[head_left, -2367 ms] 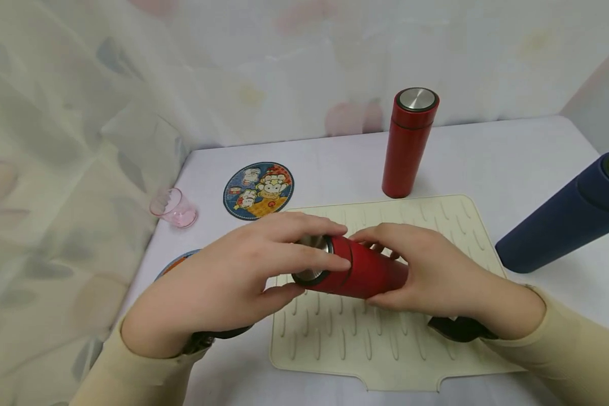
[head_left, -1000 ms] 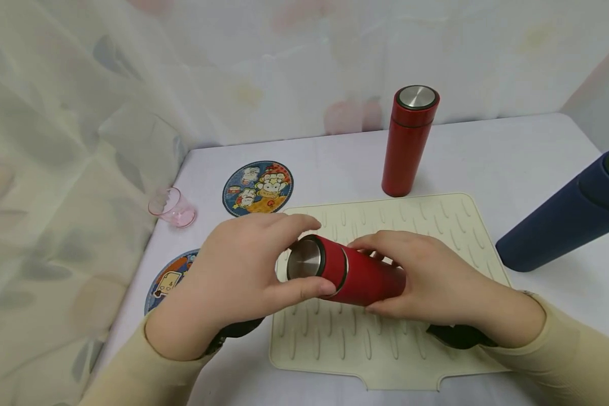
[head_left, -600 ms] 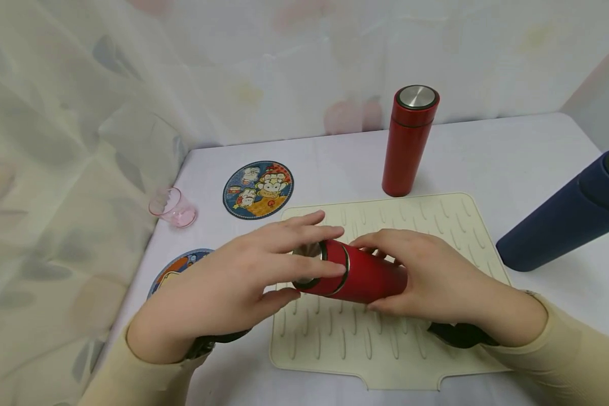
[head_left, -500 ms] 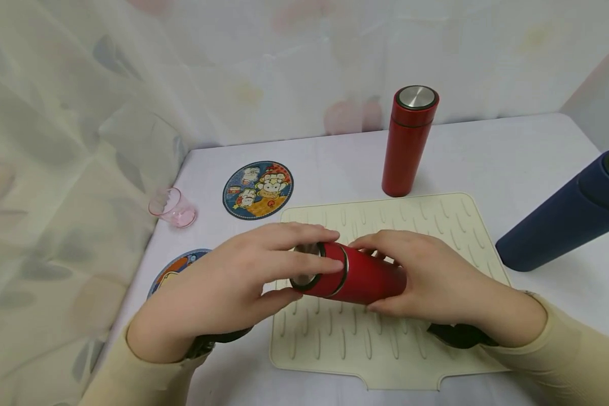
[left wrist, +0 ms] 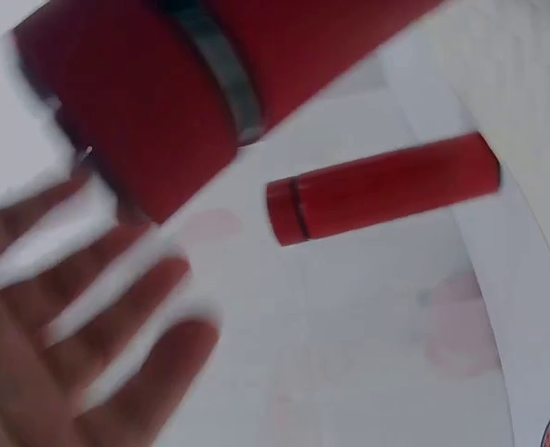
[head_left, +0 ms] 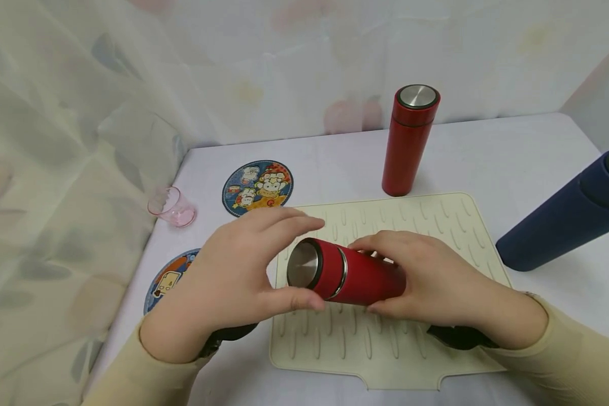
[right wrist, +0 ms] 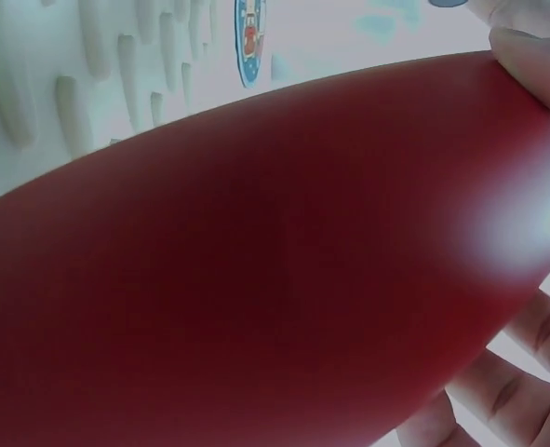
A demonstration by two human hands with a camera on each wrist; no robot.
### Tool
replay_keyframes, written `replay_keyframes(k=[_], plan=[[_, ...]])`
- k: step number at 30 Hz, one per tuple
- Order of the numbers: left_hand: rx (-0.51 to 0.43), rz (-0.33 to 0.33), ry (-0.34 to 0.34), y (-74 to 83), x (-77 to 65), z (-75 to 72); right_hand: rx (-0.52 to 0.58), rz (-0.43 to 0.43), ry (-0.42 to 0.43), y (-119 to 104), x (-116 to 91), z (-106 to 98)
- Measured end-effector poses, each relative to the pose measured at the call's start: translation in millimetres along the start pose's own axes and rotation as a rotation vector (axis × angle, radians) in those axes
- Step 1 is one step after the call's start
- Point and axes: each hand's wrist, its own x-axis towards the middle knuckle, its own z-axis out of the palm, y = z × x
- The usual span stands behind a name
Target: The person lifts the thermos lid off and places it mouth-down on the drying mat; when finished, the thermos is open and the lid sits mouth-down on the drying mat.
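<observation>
My right hand (head_left: 411,270) grips the body of a red thermos flask (head_left: 370,279), which is tilted over the cream ridged mat (head_left: 355,349) with its steel-topped cap toward the left. Between cap (head_left: 330,270) and body a silvery ring shows. Around the cap end my left hand (head_left: 233,276) is spread, fingers above and thumb by the lower edge. In the left wrist view its blurred fingers (left wrist: 126,307) are extended just off the cap. The right wrist view is mostly filled by the red flask body (right wrist: 275,261), with fingers curled round its far side.
A second red flask (head_left: 408,146) stands behind the mat, and a navy flask (head_left: 558,220) is at the right. Two round cartoon coasters, one farther back (head_left: 259,186) and one nearer (head_left: 170,276), lie left. A pink glass (head_left: 172,207) stands near the table's left edge.
My left fingers have come off the cap and spread, the hand turning back. The ring between cap and body shows wider than at first. My right hand keeps its grip.
</observation>
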Motion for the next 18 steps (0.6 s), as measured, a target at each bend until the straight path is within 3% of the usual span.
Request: replay_keyframes(k=[4, 8, 11, 14, 18], plan=[[-0.194, 0.151, -0.09, -3.9, -1.5, -7.2, -0.011, 0.01, -0.003, 1.5, 0.4, -0.5], [-0.226, 0.238, -0.131, -5.9, -0.5, -8.2, -0.012, 0.018, -0.009, 1.5, 0.6, -1.0], [-0.215, 0.207, -0.123, -5.7, -0.2, -7.1, -0.012, 0.015, -0.009, 1.4, 0.7, -0.6], [-0.199, 0.124, -0.098, -4.9, -0.3, -4.7, -0.013, 0.014, -0.009, 0.9, 0.8, 0.0], [-0.098, 0.019, -0.04, -2.5, 0.8, 1.1, -0.011, 0.017, -0.012, -0.4, 0.8, 0.7]])
